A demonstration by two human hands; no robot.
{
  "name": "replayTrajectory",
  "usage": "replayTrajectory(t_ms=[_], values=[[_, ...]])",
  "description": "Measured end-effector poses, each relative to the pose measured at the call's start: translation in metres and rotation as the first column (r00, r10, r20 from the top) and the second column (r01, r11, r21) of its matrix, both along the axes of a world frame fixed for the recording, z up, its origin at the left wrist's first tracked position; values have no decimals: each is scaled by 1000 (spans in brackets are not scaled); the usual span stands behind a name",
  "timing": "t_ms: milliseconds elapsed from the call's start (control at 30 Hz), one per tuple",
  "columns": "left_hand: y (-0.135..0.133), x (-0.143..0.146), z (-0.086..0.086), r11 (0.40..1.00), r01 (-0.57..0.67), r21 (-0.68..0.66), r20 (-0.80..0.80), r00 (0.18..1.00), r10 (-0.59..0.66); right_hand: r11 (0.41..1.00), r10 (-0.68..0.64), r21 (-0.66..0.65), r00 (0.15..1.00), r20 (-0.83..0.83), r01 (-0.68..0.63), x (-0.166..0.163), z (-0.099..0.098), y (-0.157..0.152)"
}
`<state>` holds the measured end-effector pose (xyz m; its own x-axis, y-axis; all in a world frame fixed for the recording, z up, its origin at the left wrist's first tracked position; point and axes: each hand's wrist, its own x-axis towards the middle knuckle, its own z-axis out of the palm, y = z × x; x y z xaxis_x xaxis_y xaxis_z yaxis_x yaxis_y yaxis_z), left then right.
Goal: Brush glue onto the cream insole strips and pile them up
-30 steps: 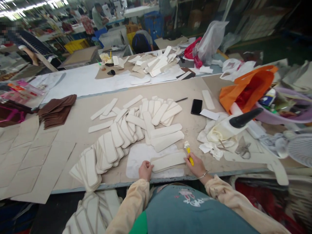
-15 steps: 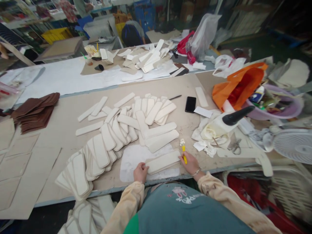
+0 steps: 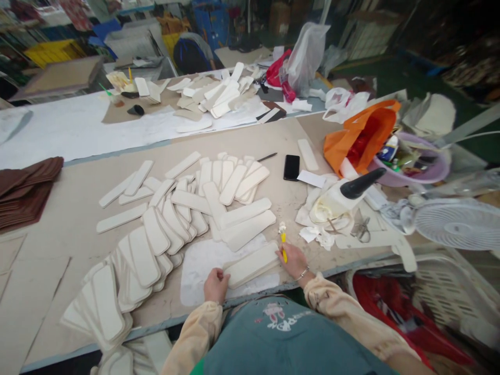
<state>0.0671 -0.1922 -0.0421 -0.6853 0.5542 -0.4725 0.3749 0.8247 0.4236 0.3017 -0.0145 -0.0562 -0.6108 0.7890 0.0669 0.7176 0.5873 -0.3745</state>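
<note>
Two overlapping off-white rounded strips (image 3: 252,264) lie on a white sheet (image 3: 191,271) at the table's front edge. At their left end, my left hand (image 3: 216,285) is closed, thumb and fingers pinching the strip's end. My right hand (image 3: 294,260) grips a small yellow-handled brush (image 3: 284,252), its tip pointing away from me with a whitish clump on it. The fingers of this hand also touch the strips' right end. Just beyond lies a spread pile of similar strips (image 3: 248,229), and a long fanned row of them (image 3: 142,255) runs down to the left.
A white bottle with a black nozzle (image 3: 361,185) lies on crumpled cloth to the right, near scissors (image 3: 361,229). Farther back are a phone (image 3: 291,167), an orange bag (image 3: 361,133), a purple basin (image 3: 437,172) and a fan (image 3: 457,224). Brown pieces (image 3: 29,192) are stacked left.
The camera view has turned slightly right, so everything sits farther left in the picture. Both hands keep nearly the same place on the strips, and the brush stays in my right hand.
</note>
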Motion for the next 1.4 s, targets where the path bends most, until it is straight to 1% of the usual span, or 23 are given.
replayTrajectory(t_ms=[133, 333, 533, 600, 633, 700, 767, 867, 933, 1033, 1100, 1233, 1267, 1333, 1400], values=[[1, -1, 0, 1000, 2, -9, 13, 1000, -2, 1000, -15, 15, 1000, 13, 15, -1, 0, 1], [1, -3, -1, 1000, 5, -14, 29, 1000, -5, 998, -7, 59, 1000, 19, 6, -2, 5, 4], [2, -2, 3, 1000, 28, -9, 36, 999, -28, 995, -27, 99, 1000, -9, 28, 1, 9, 7], [1, 1, 6, 999, 27, 35, 23, 999, -28, 994, -50, 94, 997, -60, 56, 8, 11, 9], [1, 2, 9, 996, 17, 83, 21, 1000, -19, 994, -62, 80, 993, -101, 70, 12, 13, 10], [2, 5, 18, 974, -26, 226, 59, 998, 13, 996, -75, 29, 976, -204, 83, 22, 18, 13], [6, 8, 33, 924, -80, 373, 168, 986, 18, 997, -79, -29, 945, -318, 74, 31, 26, 14], [20, 13, 68, 835, -134, 534, 335, 940, -64, 992, -69, -124, 883, -465, 12, 36, 42, 13], [34, 17, 96, 774, -151, 615, 380, 917, -124, 983, -42, -172, 844, -534, -60, 33, 56, 9], [57, 23, 137, 680, -198, 706, 399, 905, -151, 965, -3, -207, 780, -626, -163, 20, 81, 3], [69, 26, 164, 622, -265, 737, 448, 881, -155, 940, -26, -268, 739, -673, -210, 11, 97, 0], [87, 31, 211, 544, -445, 711, 619, 763, -185, 853, -149, -421, 627, -764, -310, 1, 124, 0], [90, 31, 220, 520, -487, 702, 645, 744, -176, 823, -176, -448, 593, -786, -350, 1, 129, 0], [95, 30, 236, 456, -557, 694, 672, 729, -132, 757, -238, -506, 547, -803, -414, 3, 137, -2], [99, 28, 247, 393, -605, 692, 682, 726, -84, 714, -319, -566, 528, -787, -412, 6, 145, -5]])
